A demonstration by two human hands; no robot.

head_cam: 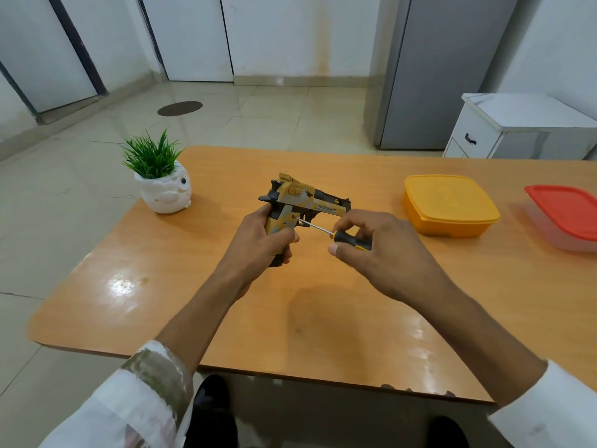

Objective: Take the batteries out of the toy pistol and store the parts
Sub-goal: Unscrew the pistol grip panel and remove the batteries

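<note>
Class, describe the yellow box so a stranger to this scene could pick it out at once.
On the wooden table, look to the right side, where two lidded boxes sit apart. The yellow box is the inner one, yellow in lid and body; the red-lidded box beside it has a clear body.

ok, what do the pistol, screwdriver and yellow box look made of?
Pistol: probably moulded plastic, matte, printed yellow-black pattern. Screwdriver: bright metal shaft that glints; black-yellow handle, plastic or rubber, unclear. Yellow box: opaque plastic, soft sheen, moulded rim.
</note>
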